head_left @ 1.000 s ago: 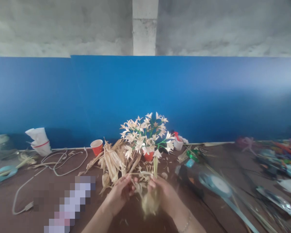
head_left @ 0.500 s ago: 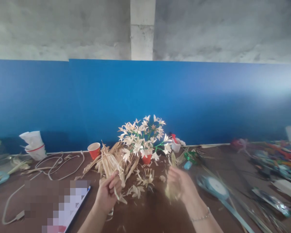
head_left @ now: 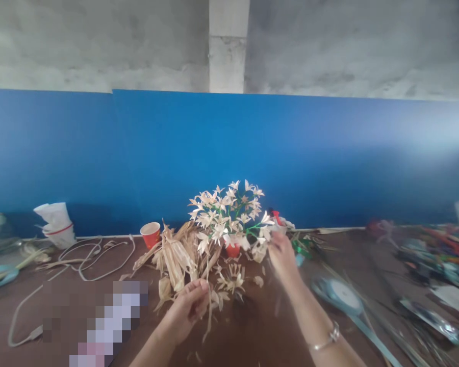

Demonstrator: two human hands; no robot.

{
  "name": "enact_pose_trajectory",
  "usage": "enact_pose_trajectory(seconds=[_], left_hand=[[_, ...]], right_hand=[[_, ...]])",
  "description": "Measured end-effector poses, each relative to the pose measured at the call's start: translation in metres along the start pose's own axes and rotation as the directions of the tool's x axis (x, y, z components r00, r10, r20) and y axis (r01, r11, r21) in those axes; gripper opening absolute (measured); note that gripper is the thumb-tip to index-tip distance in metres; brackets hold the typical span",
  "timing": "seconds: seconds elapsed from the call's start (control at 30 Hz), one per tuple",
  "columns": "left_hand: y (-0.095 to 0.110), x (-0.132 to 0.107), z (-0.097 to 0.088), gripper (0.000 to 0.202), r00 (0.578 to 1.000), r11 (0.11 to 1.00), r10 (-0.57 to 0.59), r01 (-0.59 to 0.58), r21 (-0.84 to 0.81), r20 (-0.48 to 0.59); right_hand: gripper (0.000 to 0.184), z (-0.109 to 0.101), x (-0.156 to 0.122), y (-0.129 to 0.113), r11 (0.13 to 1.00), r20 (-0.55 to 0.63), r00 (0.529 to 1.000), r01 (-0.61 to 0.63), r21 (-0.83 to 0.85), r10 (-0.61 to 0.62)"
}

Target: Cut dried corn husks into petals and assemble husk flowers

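Low in the middle, my left hand (head_left: 189,308) is closed in a pinch on a thin strip of dried husk (head_left: 208,311), which hangs down from the fingertips. Farther up and to the right, my right hand (head_left: 282,256) reaches beside the flower arrangement, its fingers closed on a pale piece of husk (head_left: 259,252), partly blurred. White husk flowers (head_left: 218,219) on green stems stand in a red pot (head_left: 233,250) between and beyond the hands. Loose husk petals (head_left: 231,280) lie in front of the pot, and a heap of dried corn husks (head_left: 176,257) lies to its left.
A red paper cup (head_left: 150,235) and a white cup with tissue (head_left: 59,229) stand at the back left, near a white cable (head_left: 80,265). A pale blue ribbon roll (head_left: 344,298) lies right of my right arm. Colourful clutter (head_left: 439,255) covers the far right.
My right hand has moved up and away toward the flowers with the pale husk. My left hand has shifted slightly right and lower, and the thin strip now hangs in clear view.
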State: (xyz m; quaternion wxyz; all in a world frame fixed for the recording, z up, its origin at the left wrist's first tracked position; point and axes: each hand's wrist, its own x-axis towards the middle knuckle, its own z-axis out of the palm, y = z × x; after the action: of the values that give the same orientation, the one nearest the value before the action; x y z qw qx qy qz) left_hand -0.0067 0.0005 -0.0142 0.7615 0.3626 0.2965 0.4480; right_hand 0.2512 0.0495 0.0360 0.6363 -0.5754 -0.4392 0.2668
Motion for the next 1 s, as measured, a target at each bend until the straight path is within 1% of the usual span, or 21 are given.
enact_pose_trajectory(seconds=[0.03,0.07,0.1,0.13,0.17,0.2,0.23,0.33,0.47,0.53,0.63,0.67,0.73,0.8,0.83,0.93,1.0], left_hand=[[0.000,0.000,0.001,0.026,1.000,1.000,0.005,-0.005,0.021,0.001],[-0.001,0.000,0.002,0.027,1.000,0.999,0.012,-0.012,0.043,0.001],[-0.001,0.000,0.003,0.027,1.000,0.998,0.016,-0.016,0.069,-0.001],[-0.001,-0.001,0.004,0.027,1.000,0.995,0.016,-0.015,0.099,-0.004],[-0.001,-0.002,0.005,0.027,1.000,0.991,0.009,-0.007,0.131,-0.011],[-0.001,-0.002,0.006,0.026,1.000,0.986,-0.005,0.008,0.164,-0.022],[-0.001,-0.003,0.007,0.027,0.999,0.981,-0.020,0.026,0.194,-0.036],[-0.003,-0.004,0.006,0.028,0.997,0.969,-0.064,0.073,0.234,-0.046],[-0.005,-0.003,0.002,0.026,0.993,0.966,-0.111,0.098,0.238,0.041],[-0.005,-0.004,0.001,0.026,0.990,0.963,-0.126,0.106,0.246,0.066],[-0.005,-0.004,0.002,0.027,0.991,0.960,-0.121,0.101,0.261,0.061],[-0.004,-0.004,0.002,0.027,0.992,0.957,-0.117,0.099,0.273,0.050],[-0.004,-0.003,0.002,0.028,0.993,0.946,-0.111,0.097,0.309,0.029],[-0.003,-0.002,0.001,0.030,0.995,0.927,-0.098,0.085,0.365,0.017],[-0.003,-0.002,0.000,0.031,0.995,0.915,-0.095,0.080,0.395,0.019],[-0.001,-0.003,0.000,0.034,0.993,0.883,-0.108,0.075,0.463,0.044],[-0.001,-0.004,0.001,0.035,0.992,0.882,-0.107,0.064,0.466,0.066]], right_hand=[[0.011,0.004,-0.015,0.001,1.000,0.045,0.999,-0.013,-0.026,0.014],[0.007,0.009,-0.031,0.002,0.997,0.142,0.989,-0.039,-0.064,0.047],[0.011,0.016,-0.048,0.004,0.985,0.369,0.920,-0.076,-0.154,0.129],[0.014,0.023,-0.063,0.005,0.970,0.549,0.807,-0.117,-0.213,0.218],[0.017,0.030,-0.077,0.007,0.959,0.635,0.721,-0.166,-0.230,0.277],[0.020,0.037,-0.088,0.009,0.947,0.671,0.669,-0.239,-0.213,0.320],[0.024,0.042,-0.096,0.010,0.933,0.683,0.642,-0.302,-0.195,0.350],[0.026,0.051,-0.106,0.011,0.925,0.685,0.648,-0.366,-0.103,0.332],[0.022,0.046,-0.107,0.005,0.911,0.705,0.633,-0.409,-0.049,0.321],[0.018,0.043,-0.108,0.002,0.905,0.713,0.625,-0.424,-0.034,0.319],[0.010,0.042,-0.111,-0.001,0.909,0.719,0.617,-0.413,-0.051,0.320],[0.007,0.042,-0.112,0.000,0.915,0.711,0.627,-0.400,-0.056,0.318],[0.003,0.044,-0.114,0.002,0.929,0.684,0.664,-0.366,-0.056,0.303],[0.003,0.046,-0.115,0.005,0.940,0.661,0.694,-0.338,-0.052,0.286],[0.004,0.047,-0.116,0.007,0.942,0.656,0.699,-0.329,-0.058,0.285],[0.005,0.048,-0.116,0.012,0.941,0.666,0.684,-0.329,-0.081,0.296],[0.004,0.048,-0.116,0.012,0.933,0.682,0.668,-0.355,-0.060,0.298]])
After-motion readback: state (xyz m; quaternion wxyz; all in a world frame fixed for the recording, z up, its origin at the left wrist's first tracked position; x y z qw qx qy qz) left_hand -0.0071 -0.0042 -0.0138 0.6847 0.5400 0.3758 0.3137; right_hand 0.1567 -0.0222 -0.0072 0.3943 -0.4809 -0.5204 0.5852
